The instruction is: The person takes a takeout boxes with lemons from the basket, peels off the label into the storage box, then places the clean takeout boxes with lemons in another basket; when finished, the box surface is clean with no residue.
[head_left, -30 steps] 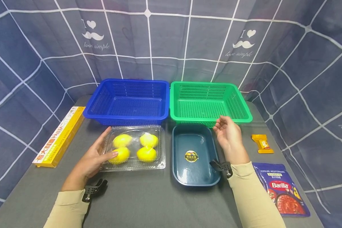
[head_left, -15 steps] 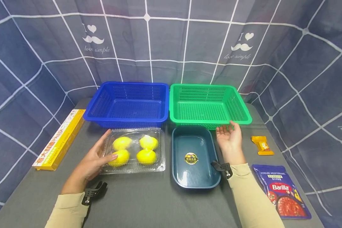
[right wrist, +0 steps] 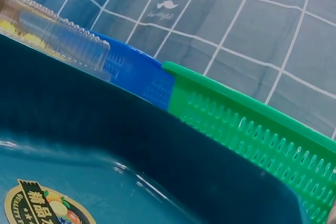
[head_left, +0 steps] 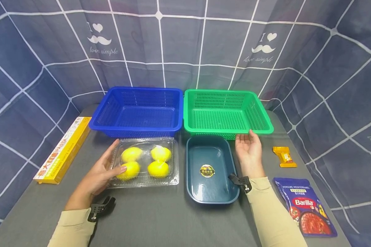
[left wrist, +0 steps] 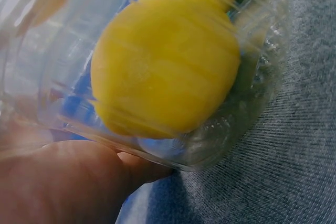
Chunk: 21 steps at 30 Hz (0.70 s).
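Nearest me, my left hand point(head_left: 96, 178) gripped the left end of the clear clamshell box point(head_left: 145, 161), thumb laid over the lid and fingers against its side wall, the box lying flat on the grey table point(head_left: 160, 219). Four lemons point(head_left: 143, 161) sat inside it; the left wrist view showed one lemon pressed close against the plastic, just above my palm. My right hand point(head_left: 249, 152) hung loose, fingers relaxed and holding nothing, palm turned toward the dark teal tray point(head_left: 210, 169), just beside its right rim and not touching it that I could see. Right of that hand lay a red Barilla sauce pouch point(head_left: 306, 206) and, further back, a small orange packet point(head_left: 284, 156). A yellow pasta box point(head_left: 63, 149) lay along the table's left edge. Behind the clamshell stood the blue basket point(head_left: 137, 111), and beside it, touching, the green basket point(head_left: 225, 111), my right fingertips near its front rim.
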Motion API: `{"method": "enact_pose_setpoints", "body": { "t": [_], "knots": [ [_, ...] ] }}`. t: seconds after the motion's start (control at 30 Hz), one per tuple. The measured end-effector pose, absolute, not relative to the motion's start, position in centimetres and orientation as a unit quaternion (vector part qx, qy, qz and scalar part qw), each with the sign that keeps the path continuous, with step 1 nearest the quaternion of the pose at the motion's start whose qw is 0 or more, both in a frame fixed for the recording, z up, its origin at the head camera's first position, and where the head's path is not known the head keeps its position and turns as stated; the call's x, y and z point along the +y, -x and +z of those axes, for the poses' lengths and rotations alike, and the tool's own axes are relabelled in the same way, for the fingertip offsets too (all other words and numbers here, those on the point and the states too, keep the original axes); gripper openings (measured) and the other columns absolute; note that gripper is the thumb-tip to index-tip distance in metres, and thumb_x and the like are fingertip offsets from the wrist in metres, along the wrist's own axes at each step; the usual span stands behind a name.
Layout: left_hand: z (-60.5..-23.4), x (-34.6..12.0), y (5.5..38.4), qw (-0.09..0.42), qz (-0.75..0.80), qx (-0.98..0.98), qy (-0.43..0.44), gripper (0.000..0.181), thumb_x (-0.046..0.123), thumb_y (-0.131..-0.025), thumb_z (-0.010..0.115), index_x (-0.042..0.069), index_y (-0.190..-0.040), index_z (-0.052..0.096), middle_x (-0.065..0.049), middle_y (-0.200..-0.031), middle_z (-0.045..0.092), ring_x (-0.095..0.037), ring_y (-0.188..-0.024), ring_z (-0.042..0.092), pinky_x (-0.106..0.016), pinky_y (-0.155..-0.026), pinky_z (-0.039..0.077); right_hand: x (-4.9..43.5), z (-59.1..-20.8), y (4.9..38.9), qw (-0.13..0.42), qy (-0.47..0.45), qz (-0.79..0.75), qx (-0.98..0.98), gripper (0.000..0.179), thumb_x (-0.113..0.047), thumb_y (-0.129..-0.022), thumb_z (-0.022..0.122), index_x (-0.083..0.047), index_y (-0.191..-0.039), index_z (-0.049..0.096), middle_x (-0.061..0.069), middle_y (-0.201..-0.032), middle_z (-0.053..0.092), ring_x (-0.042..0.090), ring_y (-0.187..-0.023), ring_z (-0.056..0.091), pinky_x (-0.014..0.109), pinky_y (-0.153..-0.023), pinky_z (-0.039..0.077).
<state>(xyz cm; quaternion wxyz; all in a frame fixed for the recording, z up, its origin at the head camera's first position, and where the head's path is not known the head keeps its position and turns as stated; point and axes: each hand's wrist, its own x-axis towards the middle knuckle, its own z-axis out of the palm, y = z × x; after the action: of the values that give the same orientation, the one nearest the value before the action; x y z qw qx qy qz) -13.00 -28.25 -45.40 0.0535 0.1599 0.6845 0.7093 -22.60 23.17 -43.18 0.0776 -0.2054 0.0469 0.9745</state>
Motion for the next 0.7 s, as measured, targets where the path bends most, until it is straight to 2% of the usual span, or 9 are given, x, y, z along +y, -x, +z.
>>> {"method": "enact_pose_setpoints", "body": {
  "t": [0.17, 0.47, 0.6, 0.7],
  "knots": [
    [-45.31, -28.25, 13.02, 0.054, 0.708, 0.686, -0.16, 0.098, -0.015, -0.094, 0.064, 0.007, -0.169, 0.005, -0.015, -0.175, -0.008, -0.043, -0.156, -0.004, -0.023, -0.11, 0.038, 23.13, -43.25, 22.56, 0.08, 0.196, 0.976, 0.044, 0.017, 0.005, -0.102, 0.061, -0.003, -0.115, 0.054, 0.011, -0.107, 0.057, 0.026, -0.097, 0.059, 0.03, -0.112, 0.039],
    [-45.21, -28.08, 12.86, 0.054, 0.707, 0.688, -0.153, 0.096, -0.013, -0.096, 0.063, 0.009, -0.17, 0.006, -0.016, -0.175, -0.007, -0.045, -0.156, -0.003, -0.02, -0.112, 0.034, 23.25, -43.58, 22.57, 0.081, 0.18, 0.98, 0.031, 0.008, 0.003, -0.104, 0.059, -0.001, -0.109, 0.054, 0.012, -0.102, 0.056, 0.026, -0.094, 0.059, 0.029, -0.114, 0.037],
    [-45.2, -27.86, 12.78, 0.034, 0.717, 0.682, -0.143, 0.094, -0.016, -0.094, 0.064, 0.008, -0.17, 0.013, -0.023, -0.173, 0.001, -0.04, -0.157, 0.007, -0.02, -0.11, 0.037, 23.34, -43.65, 22.52, 0.079, 0.178, 0.98, 0.031, 0.012, 0.006, -0.102, 0.063, 0.0, -0.108, 0.055, 0.012, -0.103, 0.057, 0.026, -0.094, 0.059, 0.029, -0.113, 0.038],
    [-45.19, -27.69, 12.56, 0.013, 0.733, 0.669, -0.125, 0.089, -0.018, -0.095, 0.063, 0.008, -0.169, 0.021, -0.028, -0.17, 0.014, -0.03, -0.154, 0.023, -0.021, -0.104, 0.046, 23.35, -43.76, 22.39, 0.075, 0.176, 0.981, 0.035, 0.013, 0.006, -0.1, 0.064, 0.0, -0.106, 0.055, 0.012, -0.101, 0.057, 0.026, -0.093, 0.059, 0.029, -0.112, 0.039]
  ]
}}
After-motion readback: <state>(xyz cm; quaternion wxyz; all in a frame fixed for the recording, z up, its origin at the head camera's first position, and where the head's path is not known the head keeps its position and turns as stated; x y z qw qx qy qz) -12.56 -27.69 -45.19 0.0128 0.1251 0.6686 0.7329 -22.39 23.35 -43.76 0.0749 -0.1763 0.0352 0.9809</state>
